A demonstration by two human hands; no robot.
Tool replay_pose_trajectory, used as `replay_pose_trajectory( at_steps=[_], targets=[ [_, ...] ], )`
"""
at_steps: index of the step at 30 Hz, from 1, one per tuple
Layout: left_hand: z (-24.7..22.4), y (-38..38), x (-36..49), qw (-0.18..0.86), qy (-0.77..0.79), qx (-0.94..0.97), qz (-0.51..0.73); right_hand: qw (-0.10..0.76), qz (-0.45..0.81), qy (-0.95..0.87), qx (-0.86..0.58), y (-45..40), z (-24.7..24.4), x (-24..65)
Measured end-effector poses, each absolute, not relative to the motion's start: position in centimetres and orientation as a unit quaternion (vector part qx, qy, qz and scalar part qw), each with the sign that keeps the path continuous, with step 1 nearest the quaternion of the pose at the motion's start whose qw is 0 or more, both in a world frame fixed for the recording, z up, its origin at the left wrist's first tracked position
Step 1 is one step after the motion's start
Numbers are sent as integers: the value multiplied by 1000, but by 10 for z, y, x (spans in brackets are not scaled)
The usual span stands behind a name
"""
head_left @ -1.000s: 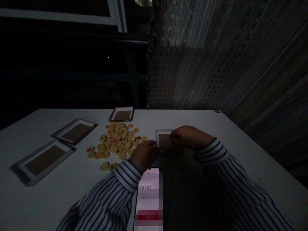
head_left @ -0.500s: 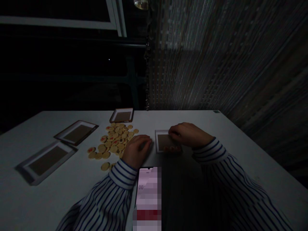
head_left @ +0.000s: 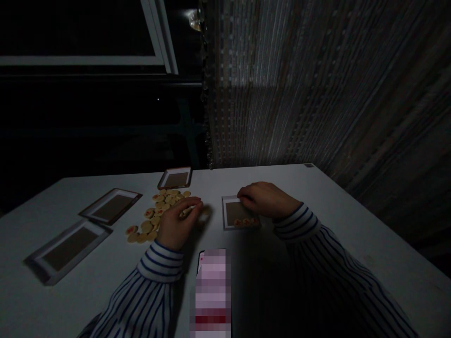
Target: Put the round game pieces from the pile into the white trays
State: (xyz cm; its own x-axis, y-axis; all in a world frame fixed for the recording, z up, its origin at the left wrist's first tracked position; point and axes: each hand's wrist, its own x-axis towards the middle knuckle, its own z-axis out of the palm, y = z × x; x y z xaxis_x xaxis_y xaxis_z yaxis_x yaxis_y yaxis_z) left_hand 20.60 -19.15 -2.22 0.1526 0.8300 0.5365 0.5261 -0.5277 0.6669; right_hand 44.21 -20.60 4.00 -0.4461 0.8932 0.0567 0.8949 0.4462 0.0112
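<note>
The left forearm (head_left: 137, 300) and right forearm (head_left: 341, 267) reach forward in striped sleeves, slanting in toward each other. The left hand (head_left: 179, 223) has its back turned up, its fingers loosely bent to the person's right, the thumb curved up near the forefinger's tip. The right hand (head_left: 269, 201) points leftward, knuckles raised, fingers folded downward; I can't make out whether its fingertips meet. The two hands are well apart.
</note>
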Motion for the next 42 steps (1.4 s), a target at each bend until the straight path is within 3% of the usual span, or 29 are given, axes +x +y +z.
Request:
replay_pose_trajectory(
  at_steps=[15,28,42],
  targets=[
    [-6,-180,166,137,526,701,462,54,-51,-853,-517,-206,38,437],
    [-26,-182,137,131,551,671,478,85,-72,-845,-523,-204,34,430],
    [-26,-182,116,7,525,716,459,141,-73,-843,-514,-209,34,424]
  ],
)
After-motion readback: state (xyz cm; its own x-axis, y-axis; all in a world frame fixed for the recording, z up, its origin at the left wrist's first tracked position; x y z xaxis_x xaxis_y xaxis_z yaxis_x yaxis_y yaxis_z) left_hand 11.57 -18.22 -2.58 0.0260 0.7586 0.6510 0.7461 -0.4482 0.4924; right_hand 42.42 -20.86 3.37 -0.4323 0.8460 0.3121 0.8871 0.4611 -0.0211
